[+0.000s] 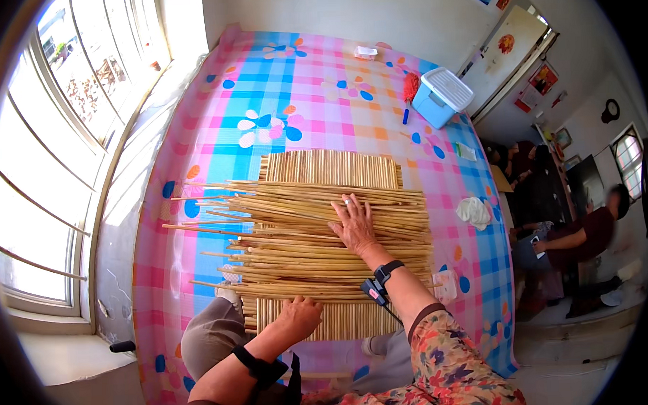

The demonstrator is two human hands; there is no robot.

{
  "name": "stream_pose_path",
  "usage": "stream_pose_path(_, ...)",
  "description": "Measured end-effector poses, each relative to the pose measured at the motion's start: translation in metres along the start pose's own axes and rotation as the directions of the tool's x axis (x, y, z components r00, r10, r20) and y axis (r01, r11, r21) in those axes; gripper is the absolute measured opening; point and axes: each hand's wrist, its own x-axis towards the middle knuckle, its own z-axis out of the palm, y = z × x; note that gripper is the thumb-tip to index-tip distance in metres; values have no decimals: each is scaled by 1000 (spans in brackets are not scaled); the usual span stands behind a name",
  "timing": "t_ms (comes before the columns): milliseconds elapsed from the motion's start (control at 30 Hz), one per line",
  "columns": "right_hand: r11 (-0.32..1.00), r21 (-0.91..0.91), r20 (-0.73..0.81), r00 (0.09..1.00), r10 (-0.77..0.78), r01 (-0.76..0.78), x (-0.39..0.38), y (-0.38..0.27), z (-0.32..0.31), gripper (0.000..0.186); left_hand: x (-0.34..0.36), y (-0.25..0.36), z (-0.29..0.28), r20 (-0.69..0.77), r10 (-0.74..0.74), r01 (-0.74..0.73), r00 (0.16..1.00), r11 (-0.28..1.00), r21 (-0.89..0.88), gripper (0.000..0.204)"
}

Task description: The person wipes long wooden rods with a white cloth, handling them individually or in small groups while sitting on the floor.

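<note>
Many long, thin, straw-coloured sticks (297, 250) lie side by side in a broad loose layer, running left to right in front of me. Their left ends are uneven, and a few poke out well beyond the others. Beneath them is a mat of narrow slats (330, 166), showing at the far and near edges of the layer. My right hand (355, 224) rests spread and flat on top of the sticks, a ring on one finger. At the near edge, my left hand (298, 319) has its fingers bent together against the closest sticks; its fingertips are partly hidden.
A checked, flowered sheet (207, 121) covers the surface. Toward the far right stand a blue lidded box (435, 109) and a red fluffy duster (410, 86). A crumpled white cloth (474, 213) lies to the right. Barred windows line the left; people (582, 236) are beyond the right edge.
</note>
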Motion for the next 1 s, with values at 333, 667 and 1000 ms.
stream_pose_path(333,1000,7,23,999,-28,27,1,-10,4,52,3,0,8,-69,-7,4,998,999,-44,21)
stream_pose_path(667,998,27,67,996,-64,63,-12,-10,-7,49,0,-2,4,-44,16,-18,999,999,-39,22)
stream_pose_path(1000,999,48,-42,999,-19,21,52,-21,-8,46,-4,0,2,-32,23,-23,999,1000,6,19)
